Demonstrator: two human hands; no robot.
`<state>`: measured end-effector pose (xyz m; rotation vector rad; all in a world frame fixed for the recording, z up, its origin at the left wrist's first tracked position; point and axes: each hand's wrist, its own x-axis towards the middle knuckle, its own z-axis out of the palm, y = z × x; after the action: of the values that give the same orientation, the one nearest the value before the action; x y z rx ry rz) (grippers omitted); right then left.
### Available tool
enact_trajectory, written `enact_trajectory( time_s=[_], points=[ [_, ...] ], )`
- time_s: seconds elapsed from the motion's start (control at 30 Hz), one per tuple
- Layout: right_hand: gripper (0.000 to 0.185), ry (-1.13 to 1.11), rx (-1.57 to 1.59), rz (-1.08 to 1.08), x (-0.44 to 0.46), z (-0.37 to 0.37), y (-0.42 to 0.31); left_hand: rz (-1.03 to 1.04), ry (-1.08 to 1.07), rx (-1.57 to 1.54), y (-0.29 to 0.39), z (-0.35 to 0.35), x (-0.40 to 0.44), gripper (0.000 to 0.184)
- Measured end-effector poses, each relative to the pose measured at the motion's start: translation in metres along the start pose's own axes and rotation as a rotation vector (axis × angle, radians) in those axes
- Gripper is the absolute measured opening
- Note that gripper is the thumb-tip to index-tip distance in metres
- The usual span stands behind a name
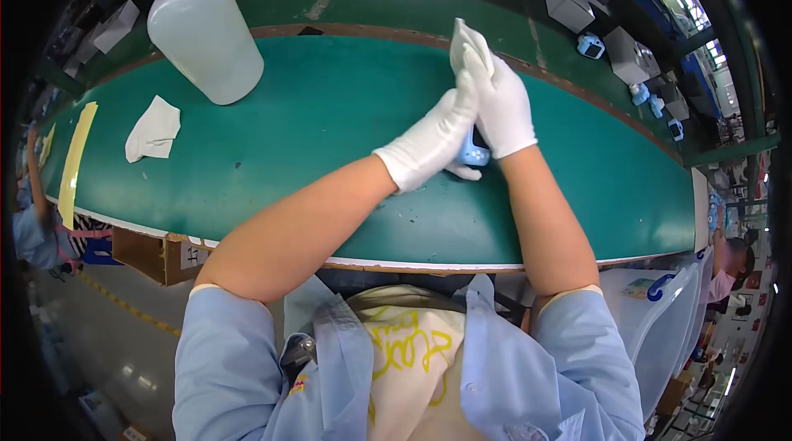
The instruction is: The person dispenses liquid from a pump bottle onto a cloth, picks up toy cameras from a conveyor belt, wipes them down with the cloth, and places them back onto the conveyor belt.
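My left hand (429,140) and my right hand (505,111), both in white gloves, are brought together above the green table. A small light-blue handheld device (472,152) with a dark screen shows between them at the lower side; most of it is hidden. Glove fingers of my left hand show beneath and beside it. A folded white cloth (464,35) sticks up from the fingers of my right hand. Where the cloth meets the device is hidden by the gloves.
A large translucent bottle (206,37) with a red cap stands at back left. Near it lie a white wipe (154,129) and yellow tape (77,162). Beyond the table's far edge, white boxes (569,2) and light-blue devices (590,47) sit on the line. A clear plastic bin (652,309) is at lower right.
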<state>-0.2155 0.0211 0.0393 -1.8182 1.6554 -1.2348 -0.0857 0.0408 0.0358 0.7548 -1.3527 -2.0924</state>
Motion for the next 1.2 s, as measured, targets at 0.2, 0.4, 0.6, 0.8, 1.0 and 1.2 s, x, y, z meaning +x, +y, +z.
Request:
enact_trajectory(
  time_s=[0.2, 0.4, 0.6, 0.8, 1.0, 1.2],
  points=[
    [0.037, 0.013, -0.434, -0.728, -0.014, 0.028, -0.034, 0.121, 0.020, -0.647, 0.014, -0.054, 0.011, 0.094],
    [0.037, 0.056, -0.025, -0.325, 0.012, 0.008, 0.013, -0.007, 0.086, 0.283, 0.003, 0.002, 0.004, 0.109],
    [0.042, 0.039, -0.255, -0.633, -0.014, 0.020, -0.022, 0.109, 0.186, -0.520, 0.018, -0.027, 0.007, 0.084],
    [0.030, 0.041, -0.277, -0.348, 0.003, 0.015, -0.008, 0.145, 0.229, -0.154, 0.003, -0.019, 0.017, 0.081],
    [0.026, -0.147, 0.802, 0.490, 0.006, -0.002, 0.028, 0.261, 0.115, 0.464, -0.018, 0.012, 0.017, 0.059],
    [0.032, 0.034, 1.025, 0.398, 0.014, -0.007, 0.052, 0.187, 0.198, -0.265, 0.003, -0.027, 0.022, 0.043]
  ],
)
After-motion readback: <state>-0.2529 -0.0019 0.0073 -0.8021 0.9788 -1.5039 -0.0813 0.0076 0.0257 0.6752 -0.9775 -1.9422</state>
